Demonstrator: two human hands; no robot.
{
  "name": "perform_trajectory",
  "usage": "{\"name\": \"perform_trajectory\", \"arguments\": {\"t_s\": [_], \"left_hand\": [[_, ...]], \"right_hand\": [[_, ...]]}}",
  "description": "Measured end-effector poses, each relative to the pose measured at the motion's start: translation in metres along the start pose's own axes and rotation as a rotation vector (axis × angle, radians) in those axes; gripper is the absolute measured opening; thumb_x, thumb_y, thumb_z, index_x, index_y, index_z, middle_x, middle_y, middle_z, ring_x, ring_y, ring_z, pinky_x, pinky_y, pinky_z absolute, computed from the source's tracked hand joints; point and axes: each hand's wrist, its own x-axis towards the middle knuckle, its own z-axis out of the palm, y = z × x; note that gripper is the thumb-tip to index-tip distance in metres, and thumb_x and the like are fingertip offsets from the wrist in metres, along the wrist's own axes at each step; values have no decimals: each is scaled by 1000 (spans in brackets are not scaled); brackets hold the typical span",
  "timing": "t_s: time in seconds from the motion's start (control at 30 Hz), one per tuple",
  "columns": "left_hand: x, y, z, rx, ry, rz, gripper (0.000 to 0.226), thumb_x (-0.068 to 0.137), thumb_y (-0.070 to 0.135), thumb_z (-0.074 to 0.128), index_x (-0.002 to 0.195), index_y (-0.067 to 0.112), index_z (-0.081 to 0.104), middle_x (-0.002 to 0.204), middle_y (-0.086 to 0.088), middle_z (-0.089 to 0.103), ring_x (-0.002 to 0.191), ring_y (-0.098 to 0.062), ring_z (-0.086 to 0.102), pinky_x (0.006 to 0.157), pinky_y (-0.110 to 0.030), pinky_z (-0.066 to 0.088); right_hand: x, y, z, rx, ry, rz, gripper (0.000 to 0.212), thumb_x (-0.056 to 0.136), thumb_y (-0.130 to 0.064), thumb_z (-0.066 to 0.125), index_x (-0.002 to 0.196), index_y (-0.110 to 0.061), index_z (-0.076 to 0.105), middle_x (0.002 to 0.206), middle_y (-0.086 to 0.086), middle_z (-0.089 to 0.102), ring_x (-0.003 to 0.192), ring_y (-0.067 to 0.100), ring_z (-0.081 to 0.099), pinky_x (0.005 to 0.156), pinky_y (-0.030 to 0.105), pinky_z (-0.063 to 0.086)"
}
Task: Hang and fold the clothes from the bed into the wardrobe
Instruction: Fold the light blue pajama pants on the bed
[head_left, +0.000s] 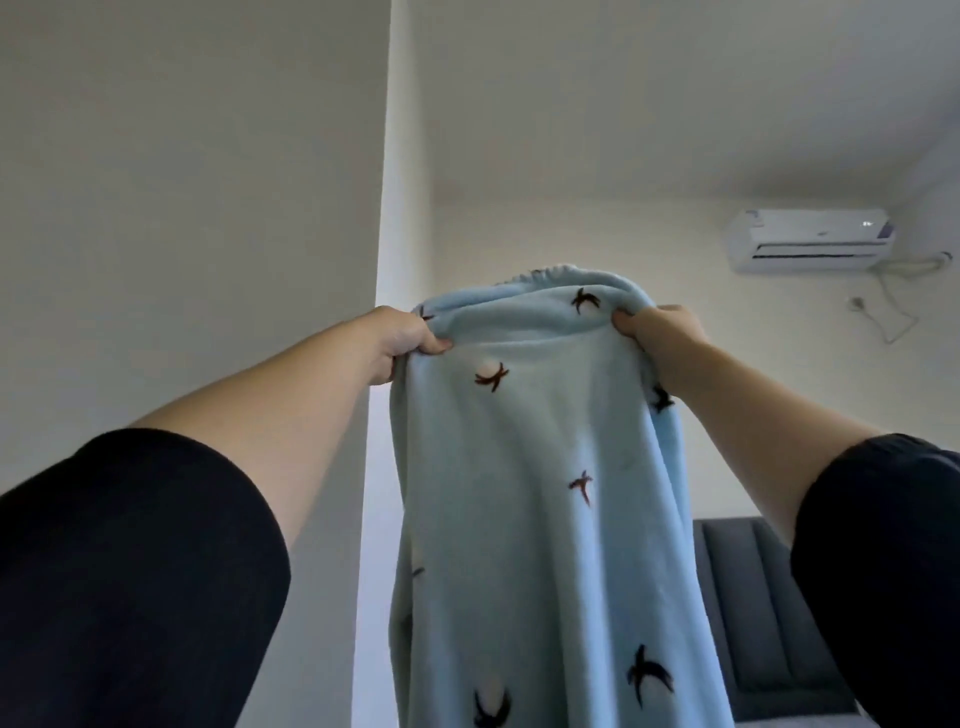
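Overhead, in the head view, both arms reach up and forward, and the light blue fleece garment (545, 493) with dark bird-like marks is held raised in front of a pale wall. The left hand (410, 338) grips the gathered top edge at the garment's 10 o'clock corner, fingers curled round a fold of cloth with the thumb tucked beneath. The right hand (657, 330) pinches the same top edge at the 2 o'clock corner, its fingers bunched into the fleece. Between the two grips the hem bulges upward toward 12 o'clock in a soft arch, and from the hands the cloth hangs straight toward 6 o'clock, running out of the bottom of the frame. The black left sleeve (130, 571) fills the 8 o'clock corner and the black right sleeve (883, 571) sits at 4 o'clock. A white air conditioner (810, 241) is mounted on the wall at 2 o'clock, with a cable (893, 312) trailing below it. A dark grey padded headboard (753, 597) shows at 4 o'clock, partly behind the garment's right edge.
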Motion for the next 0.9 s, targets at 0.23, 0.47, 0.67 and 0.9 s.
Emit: {"name": "perform_trajectory", "arguments": {"t_s": [0.23, 0.47, 0.67, 0.9], "left_hand": [[29, -68, 28, 693, -218, -478, 24, 82, 19, 73, 70, 16, 52, 60, 0, 45, 48, -13, 37, 43, -19, 26], [71, -175, 83, 295, 23, -372, 16, 91, 0, 58, 106, -1, 51, 80, -15, 56, 50, -25, 62, 40, -28, 53], [139, -81, 71, 170, 540, 360, 25, 83, 1, 44, 99, 10, 61, 100, -8, 64, 89, -27, 57, 68, -22, 41], [136, -138, 91, 288, 280, 424, 19, 95, 14, 45, 102, 0, 56, 100, -10, 59, 87, -22, 52, 67, -25, 39]], "right_hand": [[17, 81, -14, -492, -404, 500, 18, 88, -16, 67, 79, -5, 56, 50, 5, 56, 36, 13, 49, 39, 14, 42], [24, 209, 56, -153, -253, 485, 24, 93, 2, 52, 116, 6, 54, 95, 18, 60, 98, 29, 67, 75, 29, 58], [107, 116, 75, -123, 187, -258, 16, 82, 4, 47, 75, -11, 48, 68, -2, 48, 64, 11, 42, 39, 9, 31], [106, 162, 48, -103, -23, -106, 7, 92, -16, 51, 96, -14, 56, 79, -2, 58, 69, 11, 53, 59, 22, 44]]}}
